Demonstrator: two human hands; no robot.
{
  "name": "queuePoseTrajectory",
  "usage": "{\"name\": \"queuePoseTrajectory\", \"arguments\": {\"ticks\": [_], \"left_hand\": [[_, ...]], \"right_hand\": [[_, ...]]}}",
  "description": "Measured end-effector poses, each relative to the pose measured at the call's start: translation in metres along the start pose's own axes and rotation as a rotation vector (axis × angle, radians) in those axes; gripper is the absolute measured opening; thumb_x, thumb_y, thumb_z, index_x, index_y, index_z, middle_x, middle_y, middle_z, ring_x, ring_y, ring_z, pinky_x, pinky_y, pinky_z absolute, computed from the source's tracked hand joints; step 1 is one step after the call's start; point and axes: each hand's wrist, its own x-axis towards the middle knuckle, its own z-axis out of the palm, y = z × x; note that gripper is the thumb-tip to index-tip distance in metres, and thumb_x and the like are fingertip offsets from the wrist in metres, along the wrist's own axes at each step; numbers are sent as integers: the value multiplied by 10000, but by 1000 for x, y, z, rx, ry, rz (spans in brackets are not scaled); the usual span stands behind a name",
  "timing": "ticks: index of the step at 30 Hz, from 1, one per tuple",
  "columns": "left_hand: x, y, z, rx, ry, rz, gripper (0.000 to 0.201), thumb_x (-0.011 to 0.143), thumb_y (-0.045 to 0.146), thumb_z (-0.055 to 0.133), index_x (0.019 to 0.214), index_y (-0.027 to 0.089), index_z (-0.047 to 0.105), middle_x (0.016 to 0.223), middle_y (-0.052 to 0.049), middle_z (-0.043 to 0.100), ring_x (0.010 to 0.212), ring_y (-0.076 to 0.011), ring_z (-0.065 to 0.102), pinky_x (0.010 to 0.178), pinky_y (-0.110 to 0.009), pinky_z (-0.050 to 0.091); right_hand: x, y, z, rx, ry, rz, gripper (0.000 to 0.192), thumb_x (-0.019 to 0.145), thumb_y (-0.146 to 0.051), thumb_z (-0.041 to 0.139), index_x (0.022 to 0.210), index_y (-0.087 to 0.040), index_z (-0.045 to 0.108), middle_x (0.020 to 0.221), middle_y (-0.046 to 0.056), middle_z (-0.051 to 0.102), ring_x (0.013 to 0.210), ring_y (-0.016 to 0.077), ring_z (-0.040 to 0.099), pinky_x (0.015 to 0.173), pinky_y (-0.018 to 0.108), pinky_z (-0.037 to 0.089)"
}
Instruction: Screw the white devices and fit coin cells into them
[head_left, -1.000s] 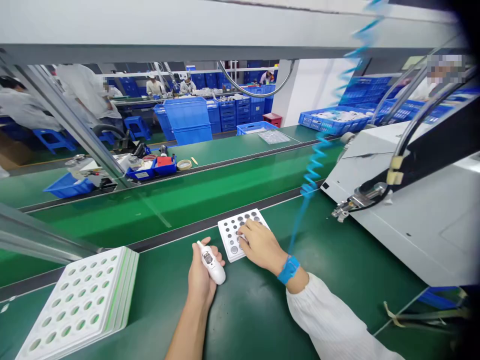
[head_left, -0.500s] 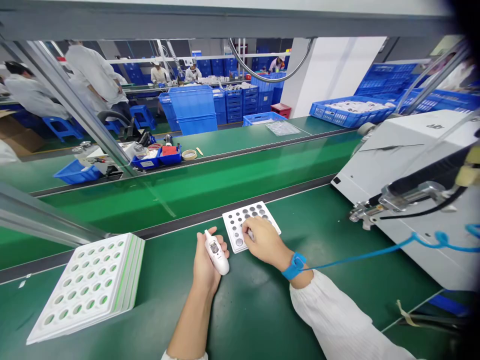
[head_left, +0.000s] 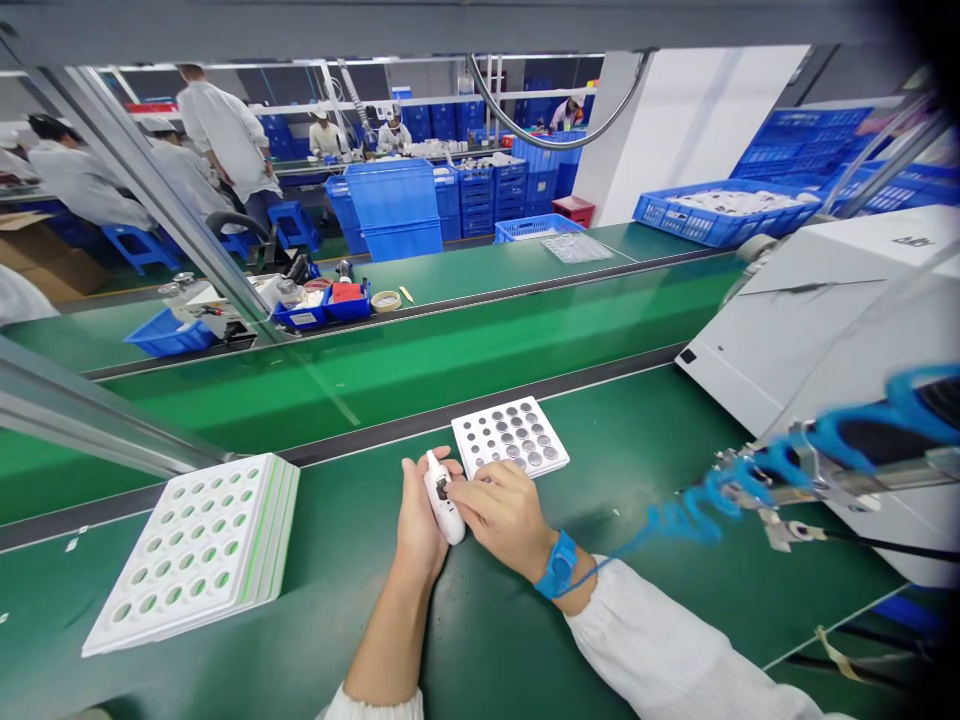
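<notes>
Working at close quarters, I log the following, centre outward.

Item one: white handheld device (head_left: 450,522), just below the centre of the frame, narrow tip pointing up, dark opening in its upper face.

Item two: left hand (head_left: 421,515), palm up, loosely curled, cradling the device from beneath and behind.

Item three: right hand (head_left: 506,515), fingers bent, leading fingertips drawn together at the edge of the opening. Whether a small part sits between those tips, or how nearly they meet, I cannot tell.

Step in hand, by my judgement: fine fingertip work at the opening. The next move, I judge, calls for a steady left palm, the opening facing up, and light, exact pressure from the right fingertips.

Item four: small white tray (head_left: 463,448), centre of the frame, just beyond the hands, bearing rows of grey discs, smaller towards its left side; the nearest corner is partly covered by the right hand.

Item five: blue wrist strap (head_left: 557,565) on the right wrist, joined to a coiled blue cord (head_left: 690,520) that runs off to the right edge, blurred.

Item six: stack of white trays (head_left: 274,510) with round holes, lower left.

Item seven: green worktop (head_left: 510,640) under all of these.

Item eight: white machine (head_left: 832,290), right.

Item nine: blue crate (head_left: 720,232) of pale pieces, upper right.
</notes>
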Motion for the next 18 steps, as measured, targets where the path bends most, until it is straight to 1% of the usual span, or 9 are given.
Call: {"name": "queuePoseTrajectory", "arguments": {"ticks": [5, 7, 10, 13, 15, 16, 18], "left_hand": [[0, -2, -1, 17, -2, 21, 529, 826, 652, 505, 1020, 167, 588, 795, -21, 602, 649, -128, 562, 666, -270, 473], [0, -3, -1, 40, -15, 27, 538, 817, 665, 507, 1015, 171, 586, 806, -21, 603, 652, -128, 562, 657, -266, 474], [-1, -4, -1, 89, -44, 52, 562, 800, 687, 508, 1003, 170, 590, 828, -27, 603, 650, -134, 569, 641, -275, 484], [-2, -5, -2, 115, -87, 64, 596, 795, 713, 479, 1030, 178, 591, 875, -38, 607, 645, -149, 583, 633, -304, 497], [-3, -4, -3, 125, -116, 62, 627, 792, 732, 453, 1059, 182, 591, 921, -52, 617, 624, -145, 583, 618, -309, 495], [-3, -3, -4, 131, -131, 62, 646, 788, 743, 442, 1068, 181, 593, 948, -61, 622, 604, -137, 579, 607, -305, 491], [-3, -1, -6, 153, -164, 67, 687, 776, 767, 422, 1079, 176, 599, 997, -81, 632, 572, -127, 574, 585, -298, 484]], "right_hand": [[0, -2, 2, 42, 95, -27, 199, 902, -131, 530, 845, -249, 679, 644, -19, 620, 649, 137, 516, 613, 308, 298], [0, -4, 3, 99, 98, 5, 207, 887, -115, 537, 819, -240, 687, 634, -21, 629, 623, 130, 514, 607, 302, 297], [-1, -8, 6, 265, 89, 155, 190, 862, -125, 572, 780, -238, 701, 627, -27, 634, 588, 112, 518, 604, 279, 326], [-2, -12, 7, 368, 83, 281, 125, 842, -138, 618, 823, -231, 700, 619, -43, 619, 554, 90, 514, 572, 234, 364], [-1, -15, 8, 456, 72, 377, 81, 808, -149, 665, 849, -219, 679, 654, -47, 604, 537, 79, 489, 542, 213, 376], [0, -16, 8, 521, 69, 444, 101, 776, -159, 698, 854, -212, 663, 680, -46, 592, 536, 76, 472, 533, 210, 377], [2, -17, 7, 673, 63, 603, 234, 700, -187, 760, 890, -204, 625, 706, -50, 560, 539, 75, 442, 526, 212, 376]]}}
